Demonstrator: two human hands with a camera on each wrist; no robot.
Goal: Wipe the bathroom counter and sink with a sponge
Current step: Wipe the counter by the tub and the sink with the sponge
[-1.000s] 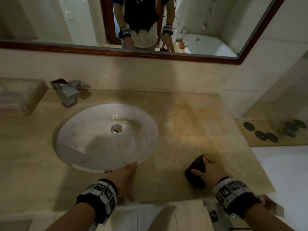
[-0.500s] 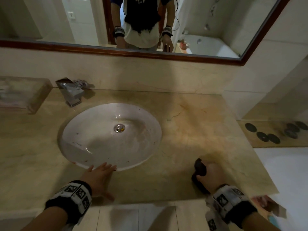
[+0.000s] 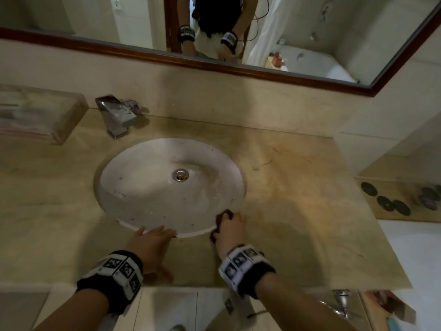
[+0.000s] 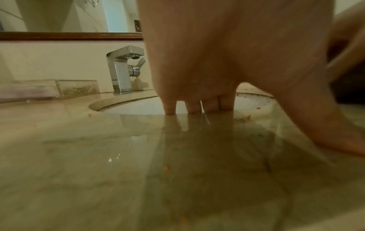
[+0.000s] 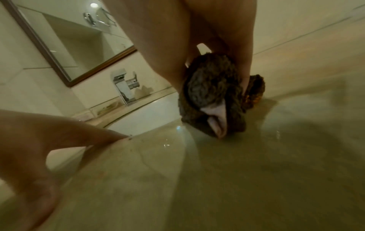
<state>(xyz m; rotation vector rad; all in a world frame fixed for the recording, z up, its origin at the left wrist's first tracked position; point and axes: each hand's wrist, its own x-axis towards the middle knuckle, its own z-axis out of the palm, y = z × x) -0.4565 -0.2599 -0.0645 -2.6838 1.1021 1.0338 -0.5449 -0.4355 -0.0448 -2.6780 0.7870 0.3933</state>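
The counter (image 3: 298,187) is a beige, marble-patterned slab that runs from the back wall to the front edge; its surface is glossy and carries small orange specks in the left wrist view. A mirror (image 3: 310,25) with a dark wooden frame hangs on the wall above the counter and reflects the person's arms and wristbands. The sink (image 3: 148,187) is a white oval basin set into the counter, with dark specks scattered on its inner surface. A clear box (image 3: 35,113) stands at the back left of the counter, well apart from both hands. A square chrome tap (image 3: 115,115) stands upright behind the sink at its rear left. The left hand (image 3: 150,244) lies on the counter at the front rim of the sink, fingers straight and spread, fingertips (image 4: 170,107) touching the rim, thumb pointing to the right; it holds nothing. The right hand (image 3: 230,231) is just beside the left hand, at the front right rim of the sink, with its fingers curled over the sponge (image 3: 224,217) and gripping it. The sponge is dark brown and fibrous, pressed against the counter directly at the sink edge, with a pale tab showing on its underside in the right wrist view. A metal drain (image 3: 180,175) sits at the centre of the sink.
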